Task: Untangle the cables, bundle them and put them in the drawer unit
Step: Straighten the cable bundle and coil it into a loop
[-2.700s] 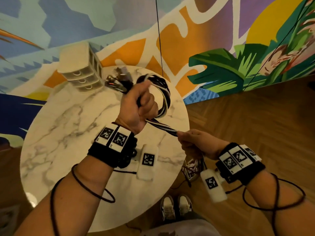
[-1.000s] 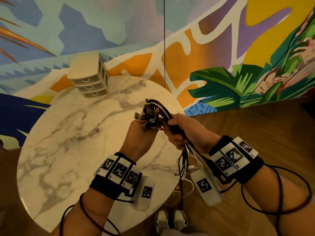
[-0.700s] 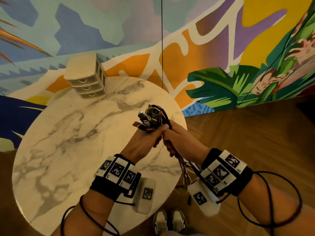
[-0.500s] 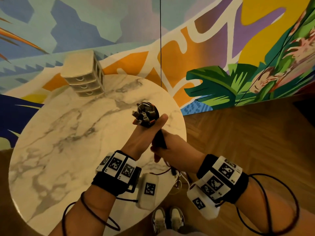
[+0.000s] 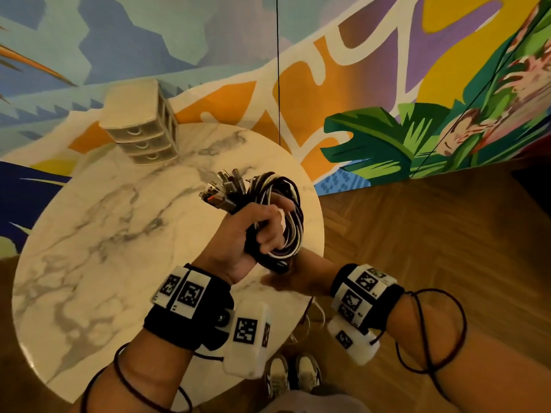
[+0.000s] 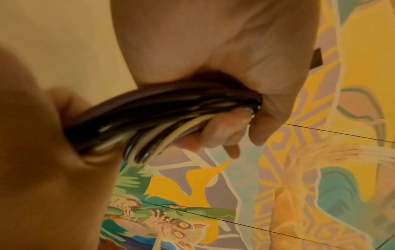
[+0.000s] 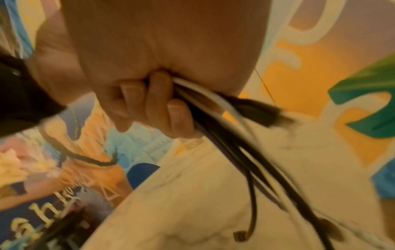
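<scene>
the left hand [image 5: 253, 231] is clenched round the coil [image 5: 286, 222] of black and white cables, held up above the right half of the bench [image 5: 104, 248]. the loops hang to the right of the fist and the plugs [image 5: 223, 189] stick out up and to the left. the right hand [image 5: 298, 278] sits just below and behind the coil, mostly hidden in the head view; the right wrist view shows its fingers [image 7: 158, 101] curled round the loose tails [image 7: 245, 160], which trail down over the bench edge.

the drawers [image 5: 143, 126] stand at the far left rim of the bench, well apart from both hands, up and to the left of the coil. their fronts face toward the person and all three look closed. the left hand is the nearer one, and the plug end of the coil already points roughly that way.

judging from this, the tails still need winding in before the coil goes anywhere, and then a free hand has to pull a drawer open, likely the right since the left is full.
</scene>
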The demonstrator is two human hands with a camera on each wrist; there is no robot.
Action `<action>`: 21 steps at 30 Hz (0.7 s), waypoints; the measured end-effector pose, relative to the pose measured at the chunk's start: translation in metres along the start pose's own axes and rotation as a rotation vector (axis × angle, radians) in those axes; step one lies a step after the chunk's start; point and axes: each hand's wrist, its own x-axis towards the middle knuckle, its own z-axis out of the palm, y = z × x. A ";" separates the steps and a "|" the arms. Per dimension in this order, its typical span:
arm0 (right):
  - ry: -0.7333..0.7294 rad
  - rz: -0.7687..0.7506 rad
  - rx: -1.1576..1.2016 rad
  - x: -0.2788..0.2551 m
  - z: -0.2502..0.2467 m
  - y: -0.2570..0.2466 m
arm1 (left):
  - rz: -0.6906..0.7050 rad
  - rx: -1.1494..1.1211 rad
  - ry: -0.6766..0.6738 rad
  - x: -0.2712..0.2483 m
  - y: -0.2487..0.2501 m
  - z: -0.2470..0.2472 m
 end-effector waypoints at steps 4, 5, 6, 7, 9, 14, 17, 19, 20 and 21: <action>-0.022 0.140 -0.267 0.006 -0.028 0.029 | -0.040 -0.013 -0.042 -0.005 0.007 -0.007; -0.026 0.176 -0.281 0.008 -0.036 0.034 | -0.059 -0.002 -0.047 -0.006 0.007 -0.008; -0.026 0.195 -0.293 0.009 -0.043 0.036 | -0.082 0.013 -0.052 -0.007 0.006 -0.009; -0.025 0.200 -0.313 0.009 -0.049 0.037 | -0.110 0.036 -0.058 -0.008 0.004 -0.008; -0.044 0.213 -0.368 0.011 -0.059 0.039 | -0.147 0.121 -0.061 -0.008 -0.002 -0.007; -0.035 0.264 -0.450 0.013 -0.075 0.049 | -0.134 0.311 0.018 -0.009 -0.007 -0.007; -0.038 0.297 -0.435 0.009 -0.084 0.048 | -0.121 0.405 0.070 -0.009 -0.009 -0.004; -0.076 0.324 -0.361 0.006 -0.090 0.046 | -0.125 0.471 0.084 -0.010 -0.009 -0.001; -0.093 0.332 -0.311 0.004 -0.092 0.045 | -0.130 0.501 0.089 -0.010 -0.009 0.000; -0.097 0.324 -0.263 0.003 -0.094 0.042 | -0.135 0.525 0.094 -0.010 -0.010 0.002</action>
